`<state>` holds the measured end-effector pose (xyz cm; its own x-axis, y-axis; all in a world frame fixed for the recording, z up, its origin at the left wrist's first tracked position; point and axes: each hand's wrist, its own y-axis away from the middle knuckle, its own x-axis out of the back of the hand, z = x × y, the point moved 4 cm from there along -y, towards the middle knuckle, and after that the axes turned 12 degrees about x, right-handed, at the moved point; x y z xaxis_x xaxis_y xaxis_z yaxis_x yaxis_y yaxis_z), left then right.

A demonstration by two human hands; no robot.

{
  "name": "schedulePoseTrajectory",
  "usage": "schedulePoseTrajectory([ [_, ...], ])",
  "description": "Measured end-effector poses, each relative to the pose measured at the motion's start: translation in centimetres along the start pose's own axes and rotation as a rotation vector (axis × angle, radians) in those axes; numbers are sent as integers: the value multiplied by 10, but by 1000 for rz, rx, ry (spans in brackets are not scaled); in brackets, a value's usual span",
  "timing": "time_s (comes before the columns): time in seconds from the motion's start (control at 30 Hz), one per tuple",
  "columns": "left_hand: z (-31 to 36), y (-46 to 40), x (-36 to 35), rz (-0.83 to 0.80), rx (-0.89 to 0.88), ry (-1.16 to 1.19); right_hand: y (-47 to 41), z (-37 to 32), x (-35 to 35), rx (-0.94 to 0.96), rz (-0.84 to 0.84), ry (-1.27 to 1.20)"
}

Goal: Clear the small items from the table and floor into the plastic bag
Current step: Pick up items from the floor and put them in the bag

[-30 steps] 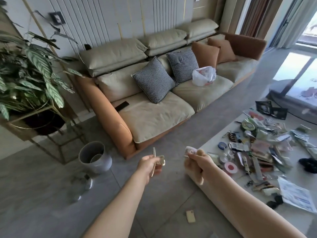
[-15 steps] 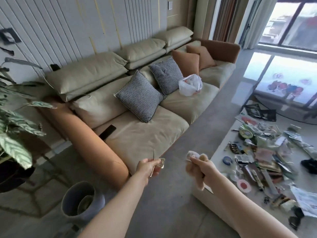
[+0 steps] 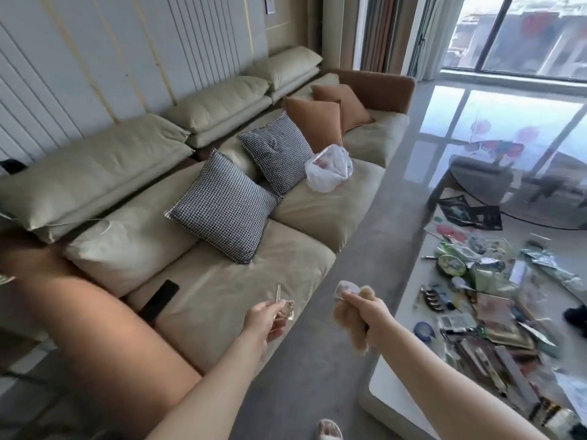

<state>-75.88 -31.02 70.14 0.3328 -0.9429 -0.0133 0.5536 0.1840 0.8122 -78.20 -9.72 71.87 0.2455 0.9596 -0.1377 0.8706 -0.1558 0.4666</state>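
A white plastic bag point(image 3: 328, 173) with items inside sits open on the sofa's middle seat cushion, far ahead of both hands. My left hand point(image 3: 265, 319) pinches small gold-coloured metal pieces point(image 3: 284, 304), one thin and upright. My right hand point(image 3: 365, 314) grips a tan fluffy item point(image 3: 349, 325) together with a small white piece point(image 3: 344, 289) that sticks out on top. Both hands are held out over the floor between the sofa and the white low table point(image 3: 397, 369). Several small items point(image 3: 476, 300) lie scattered over the table on the right.
A long beige sofa point(image 3: 222, 281) with an orange frame runs along the left, carrying checked cushions point(image 3: 222, 206) and orange cushions point(image 3: 320, 122). A black remote point(image 3: 160, 300) lies on the near seat. A grey floor aisle point(image 3: 359, 242) leads ahead. A slipper point(image 3: 330, 430) shows at the bottom.
The view has swung right and moved forward along the sofa; the plant and grey pot have left the frame. Both hands still hold their items, and the bag looks nearer.
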Motion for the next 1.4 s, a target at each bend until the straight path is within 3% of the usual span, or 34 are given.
schedulePoseTrajectory([
  [0.4,124,-92,-67,-106,61,24,-129,-87,-26,18,126,-56],
  [0.87,286,-213,-178,-220,29,-258,-283,-160,-38,58,313,-149],
  [1.03,323,-245,-238,-276,31,-240,-354,-187,-27,69,230,-179],
  [1.4,397,-316,-344,-71,41,-163,-526,-268,8,13,54,-57],
])
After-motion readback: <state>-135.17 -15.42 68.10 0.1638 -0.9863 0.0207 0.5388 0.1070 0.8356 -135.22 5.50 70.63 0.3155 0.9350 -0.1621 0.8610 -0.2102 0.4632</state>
